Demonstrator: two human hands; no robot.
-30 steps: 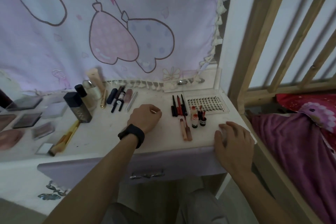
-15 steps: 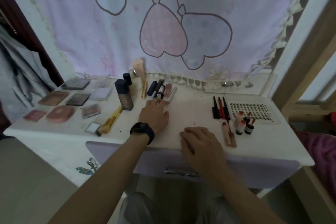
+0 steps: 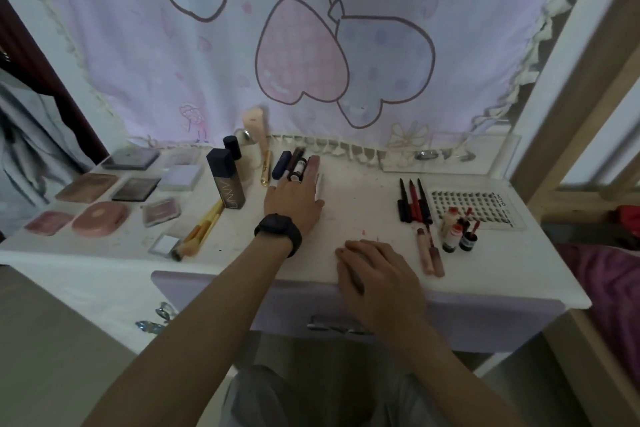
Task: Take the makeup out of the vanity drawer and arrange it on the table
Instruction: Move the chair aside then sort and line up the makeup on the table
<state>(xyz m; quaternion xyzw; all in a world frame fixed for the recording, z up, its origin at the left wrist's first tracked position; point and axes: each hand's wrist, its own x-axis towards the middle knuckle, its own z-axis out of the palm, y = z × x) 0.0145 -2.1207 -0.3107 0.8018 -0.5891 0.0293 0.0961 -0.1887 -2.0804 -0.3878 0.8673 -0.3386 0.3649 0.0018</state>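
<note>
While the left hand (image 3: 294, 199) lies palm down mid-table with fingers straight, their tips touching a row of tubes (image 3: 298, 166) and gripping nothing, the right hand (image 3: 379, 274) rests on the front edge of the table (image 3: 363, 194), fingers loosely bent, empty. Black watch (image 3: 278, 232) on the left wrist. Drawer (image 3: 485, 322) directly below the right hand, shut. Row of tubes: four counted, navy, dark slim, black-and-white, pink; one white stick (image 3: 320, 184) just beside the fingers. Left of the hand: one dark foundation bottle (image 3: 225, 180) upright, one dark-capped bottle (image 3: 232, 146) and one cream tube (image 3: 255, 123) behind it, one gold tube (image 3: 266, 170), two yellow brushes (image 3: 204, 229) lying aslant. Further left: nine flat cases (image 3: 100, 218) as near as can be counted, in loose rows. Right of the right hand: two gloss tubes (image 3: 429, 253) side by side, a cluster of small bottles (image 3: 452, 234), count unclear, three pencils (image 3: 414, 201), one lash tray (image 3: 474, 208). Nothing lies between the hands and the makeup. Behind: curtain (image 3: 311, 45) with heart balloons hanging to the tabletop. Far right: wooden bed frame (image 3: 571, 80), purple bedding (image 3: 606, 288).
</note>
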